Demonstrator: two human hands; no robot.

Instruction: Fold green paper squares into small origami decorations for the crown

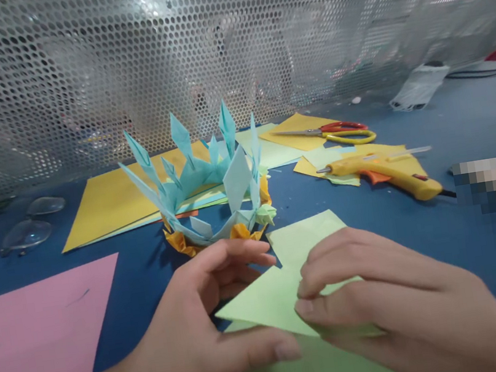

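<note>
Between my hands is a folded piece of light green paper (265,298), its pointed corner aimed left. My right hand (381,296) pinches it with thumb and fingers. My left hand (220,314) is open around the paper's left corner, thumb apart from the curved fingers; whether it touches the paper I cannot tell. More green paper (322,367) lies beneath, and another green part (315,229) shows behind my right fingers. Just beyond my left hand stands a light blue folded-paper crown (190,176) with upright points and orange paper pieces around its base.
Pink paper (41,329) lies at left, near eyeglasses (26,234). Yellow sheets (101,198) sit behind the crown. At right are scissors (337,132) with red and yellow handles and a yellow glue gun (381,172) on paper scraps. A perforated metal panel (163,55) closes the back.
</note>
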